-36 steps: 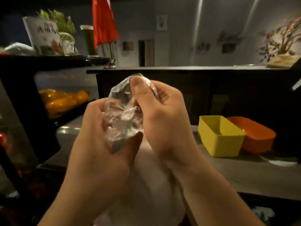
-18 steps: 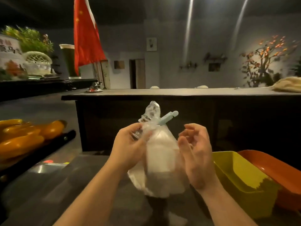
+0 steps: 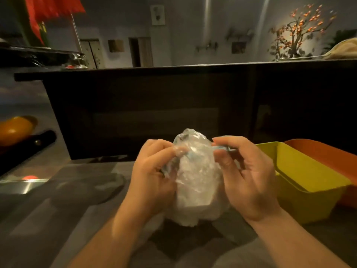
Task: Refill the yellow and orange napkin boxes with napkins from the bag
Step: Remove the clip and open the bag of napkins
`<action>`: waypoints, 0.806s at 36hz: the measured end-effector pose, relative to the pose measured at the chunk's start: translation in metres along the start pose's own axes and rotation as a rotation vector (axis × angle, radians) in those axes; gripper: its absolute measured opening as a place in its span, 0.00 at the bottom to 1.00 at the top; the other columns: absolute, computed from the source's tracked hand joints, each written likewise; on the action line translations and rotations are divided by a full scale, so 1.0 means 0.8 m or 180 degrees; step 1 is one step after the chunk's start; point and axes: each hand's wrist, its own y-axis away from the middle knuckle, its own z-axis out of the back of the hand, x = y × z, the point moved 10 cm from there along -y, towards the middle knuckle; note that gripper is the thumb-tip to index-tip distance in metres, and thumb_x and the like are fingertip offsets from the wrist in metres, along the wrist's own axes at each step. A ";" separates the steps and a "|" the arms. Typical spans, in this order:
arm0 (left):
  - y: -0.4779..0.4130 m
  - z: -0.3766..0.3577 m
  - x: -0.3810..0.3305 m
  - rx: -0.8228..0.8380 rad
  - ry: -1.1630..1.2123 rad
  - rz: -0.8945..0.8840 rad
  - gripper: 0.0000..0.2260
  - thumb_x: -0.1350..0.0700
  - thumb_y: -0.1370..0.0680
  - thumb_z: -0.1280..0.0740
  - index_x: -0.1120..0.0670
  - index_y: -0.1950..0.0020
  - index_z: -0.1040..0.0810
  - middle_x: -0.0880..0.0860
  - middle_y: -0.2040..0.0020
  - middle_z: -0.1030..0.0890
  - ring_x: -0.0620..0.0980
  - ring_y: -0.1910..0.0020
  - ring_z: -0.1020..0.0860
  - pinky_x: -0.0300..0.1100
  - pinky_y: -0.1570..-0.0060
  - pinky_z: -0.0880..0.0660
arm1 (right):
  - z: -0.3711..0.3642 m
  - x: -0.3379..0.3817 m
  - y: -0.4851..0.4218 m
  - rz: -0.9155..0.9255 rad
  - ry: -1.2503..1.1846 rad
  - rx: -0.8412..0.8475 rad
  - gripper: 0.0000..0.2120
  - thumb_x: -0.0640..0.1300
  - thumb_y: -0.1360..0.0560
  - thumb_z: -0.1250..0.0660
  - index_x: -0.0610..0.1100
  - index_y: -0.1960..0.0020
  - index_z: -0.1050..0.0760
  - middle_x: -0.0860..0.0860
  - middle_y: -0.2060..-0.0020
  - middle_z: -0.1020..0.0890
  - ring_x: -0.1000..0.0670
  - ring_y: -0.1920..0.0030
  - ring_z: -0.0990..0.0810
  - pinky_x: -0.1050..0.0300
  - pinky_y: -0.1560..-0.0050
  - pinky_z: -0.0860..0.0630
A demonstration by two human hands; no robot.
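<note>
Clear plastic bag (image 3: 197,182) of white napkins stands on the grey counter (image 3: 58,209). The yellow box (image 3: 301,171) and orange box (image 3: 326,153) sit at its 3 o'clock. The left hand (image 3: 154,171) curls round the neck at 9 o'clock. The right hand (image 3: 249,178) pinches the pale blue tie (image 3: 225,149) at 1 o'clock (other fingers loosely bent). Judged light, soft, slippery film; best held at the gathered neck.

Ahead of you, a dark counter front (image 3: 154,105) rises behind the grey worktop (image 3: 58,209). Up left, a red flag (image 3: 52,8) hangs from its pole. Far left, you've got a rounded orange thing (image 3: 15,128), too blurred to name. On the back wall there's a framed picture (image 3: 158,14) and a doorway (image 3: 140,52), and at right a lit tree with orange blossoms (image 3: 301,29).
</note>
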 end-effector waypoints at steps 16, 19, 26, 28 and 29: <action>0.002 -0.011 0.006 0.0422 0.0400 0.0361 0.10 0.54 0.24 0.35 0.37 0.53 0.24 0.38 0.53 0.23 0.44 0.48 0.27 0.33 0.50 0.31 | -0.015 -0.044 0.012 -0.1696 -0.1768 0.0274 0.11 0.48 0.26 0.35 0.44 0.50 0.19 0.48 0.65 0.15 0.50 0.66 0.16 0.62 0.66 0.22; 0.001 -0.010 0.008 0.0428 0.0433 0.0356 0.11 0.56 0.24 0.34 0.37 0.53 0.25 0.39 0.54 0.23 0.45 0.49 0.26 0.32 0.50 0.32 | -0.017 -0.049 0.014 -0.1851 -0.2067 0.0171 0.11 0.49 0.27 0.34 0.44 0.52 0.18 0.45 0.64 0.16 0.49 0.67 0.17 0.63 0.67 0.24; 0.000 -0.007 0.006 0.0474 0.0403 0.0348 0.17 0.62 0.23 0.32 0.37 0.53 0.24 0.38 0.53 0.23 0.46 0.48 0.25 0.35 0.50 0.29 | -0.017 -0.052 0.018 -0.1987 -0.2040 0.0052 0.11 0.49 0.25 0.36 0.44 0.53 0.17 0.45 0.61 0.16 0.47 0.66 0.18 0.60 0.64 0.21; 0.001 -0.008 0.008 0.0491 0.0405 0.0424 0.17 0.62 0.23 0.30 0.37 0.51 0.23 0.38 0.51 0.22 0.46 0.46 0.25 0.36 0.49 0.27 | -0.014 -0.052 0.019 -0.1914 -0.1948 0.0012 0.10 0.47 0.25 0.35 0.44 0.50 0.18 0.46 0.58 0.15 0.47 0.62 0.17 0.59 0.61 0.19; 0.001 -0.007 0.009 0.0461 0.0413 0.0477 0.17 0.62 0.24 0.28 0.38 0.49 0.23 0.38 0.50 0.22 0.45 0.45 0.24 0.36 0.49 0.26 | -0.014 -0.053 0.019 -0.1935 -0.2038 -0.0004 0.10 0.46 0.25 0.35 0.44 0.50 0.18 0.46 0.55 0.15 0.47 0.60 0.16 0.59 0.59 0.19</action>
